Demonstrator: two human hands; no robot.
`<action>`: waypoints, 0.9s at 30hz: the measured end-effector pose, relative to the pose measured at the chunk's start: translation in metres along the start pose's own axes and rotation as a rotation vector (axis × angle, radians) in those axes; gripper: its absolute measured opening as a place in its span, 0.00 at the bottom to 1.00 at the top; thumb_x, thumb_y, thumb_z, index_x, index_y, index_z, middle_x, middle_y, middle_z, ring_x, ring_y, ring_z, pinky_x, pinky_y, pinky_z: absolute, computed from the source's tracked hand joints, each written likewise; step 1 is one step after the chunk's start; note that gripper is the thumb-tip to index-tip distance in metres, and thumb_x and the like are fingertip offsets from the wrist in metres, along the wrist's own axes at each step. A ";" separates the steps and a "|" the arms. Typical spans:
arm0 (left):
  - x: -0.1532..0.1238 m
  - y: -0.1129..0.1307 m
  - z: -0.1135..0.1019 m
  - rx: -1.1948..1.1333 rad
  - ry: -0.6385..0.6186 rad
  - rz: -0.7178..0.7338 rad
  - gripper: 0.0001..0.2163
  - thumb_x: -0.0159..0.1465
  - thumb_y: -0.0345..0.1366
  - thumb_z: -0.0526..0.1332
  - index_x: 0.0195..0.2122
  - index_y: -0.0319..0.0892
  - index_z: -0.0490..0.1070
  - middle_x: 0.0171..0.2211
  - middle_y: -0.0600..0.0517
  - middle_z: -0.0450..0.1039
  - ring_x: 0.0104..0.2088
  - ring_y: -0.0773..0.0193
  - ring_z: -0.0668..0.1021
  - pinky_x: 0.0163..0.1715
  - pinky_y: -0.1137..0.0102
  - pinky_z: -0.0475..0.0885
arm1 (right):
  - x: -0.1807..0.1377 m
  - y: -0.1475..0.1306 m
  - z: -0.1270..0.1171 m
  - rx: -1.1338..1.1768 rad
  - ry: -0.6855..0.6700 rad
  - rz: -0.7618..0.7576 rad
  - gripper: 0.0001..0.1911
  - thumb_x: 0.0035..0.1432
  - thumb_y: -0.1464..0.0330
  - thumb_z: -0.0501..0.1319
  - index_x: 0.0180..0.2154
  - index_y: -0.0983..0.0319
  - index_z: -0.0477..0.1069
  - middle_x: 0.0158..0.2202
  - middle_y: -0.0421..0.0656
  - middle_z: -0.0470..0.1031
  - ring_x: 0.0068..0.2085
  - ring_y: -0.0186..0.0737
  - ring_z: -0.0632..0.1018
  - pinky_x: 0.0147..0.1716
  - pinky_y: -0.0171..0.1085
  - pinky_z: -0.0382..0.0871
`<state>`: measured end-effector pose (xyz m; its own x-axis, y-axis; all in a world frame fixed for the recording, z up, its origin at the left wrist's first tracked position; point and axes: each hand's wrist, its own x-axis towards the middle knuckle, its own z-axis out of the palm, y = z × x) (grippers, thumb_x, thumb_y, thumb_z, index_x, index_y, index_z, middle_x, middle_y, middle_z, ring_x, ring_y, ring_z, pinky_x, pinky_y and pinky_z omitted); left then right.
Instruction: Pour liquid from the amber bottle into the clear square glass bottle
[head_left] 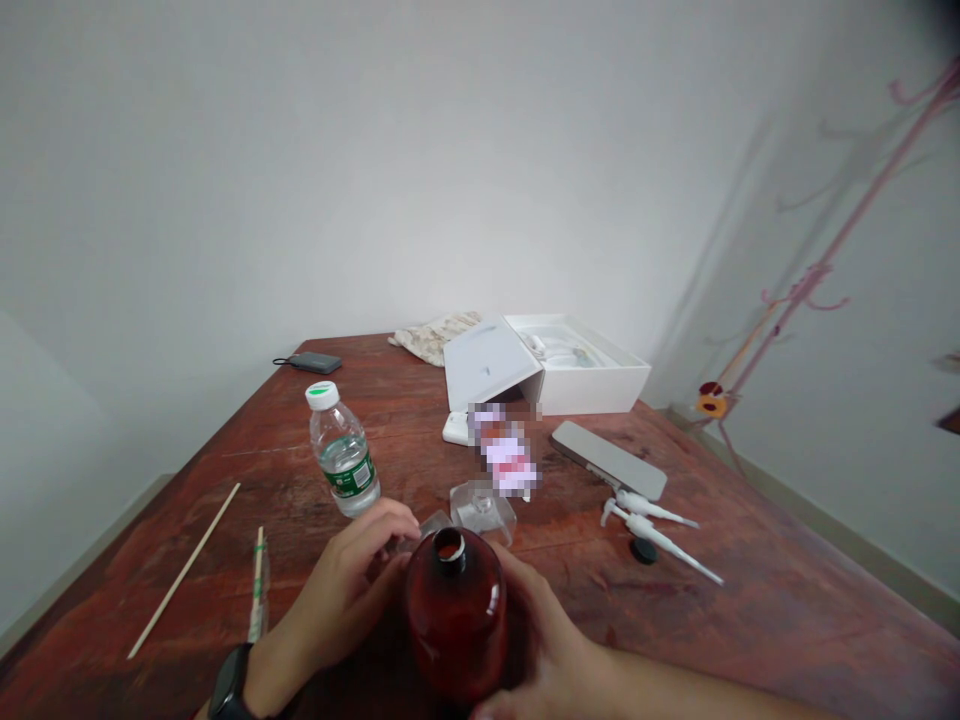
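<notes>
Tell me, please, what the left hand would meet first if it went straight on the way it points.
The left hand would probably meet the small clear plastic piece behind the brown bottle first; depth is unclear, so its fingers may already touch it.

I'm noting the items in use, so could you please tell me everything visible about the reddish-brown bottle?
The reddish-brown bottle looks glossy and translucent, plastic or glass, with rounded shoulders and a short neck. Its mouth is open, uncapped. It appears roughly upright, at the bottom centre of the view. The right hand wraps around its side; the left hand is beside it, contact unclear.
</notes>
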<state>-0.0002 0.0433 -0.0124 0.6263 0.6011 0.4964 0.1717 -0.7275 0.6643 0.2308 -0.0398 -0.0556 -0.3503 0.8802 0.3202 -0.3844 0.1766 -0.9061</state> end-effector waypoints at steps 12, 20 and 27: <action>-0.002 -0.004 0.003 0.014 -0.112 -0.047 0.18 0.72 0.29 0.62 0.62 0.48 0.72 0.59 0.43 0.76 0.58 0.51 0.80 0.58 0.63 0.77 | 0.003 -0.001 0.000 -0.043 0.004 0.016 0.68 0.29 0.50 0.88 0.70 0.58 0.63 0.69 0.60 0.71 0.70 0.69 0.72 0.71 0.59 0.62; -0.001 -0.001 0.003 -0.026 -0.183 -0.072 0.20 0.72 0.29 0.62 0.63 0.51 0.69 0.60 0.45 0.74 0.54 0.54 0.81 0.55 0.63 0.79 | -0.003 0.012 -0.006 -0.042 -0.002 -0.067 0.64 0.33 0.53 0.88 0.69 0.57 0.64 0.70 0.60 0.70 0.70 0.68 0.72 0.71 0.59 0.63; -0.003 -0.005 0.004 -0.003 -0.139 -0.020 0.23 0.70 0.29 0.61 0.65 0.50 0.68 0.62 0.42 0.74 0.53 0.51 0.83 0.51 0.63 0.81 | -0.005 0.013 -0.012 -0.161 -0.007 -0.082 0.67 0.27 0.50 0.88 0.68 0.58 0.65 0.66 0.59 0.74 0.67 0.69 0.75 0.70 0.58 0.64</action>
<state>0.0003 0.0434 -0.0196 0.7220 0.5639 0.4009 0.1835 -0.7147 0.6749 0.2376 -0.0366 -0.0725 -0.3293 0.8573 0.3958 -0.2707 0.3158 -0.9094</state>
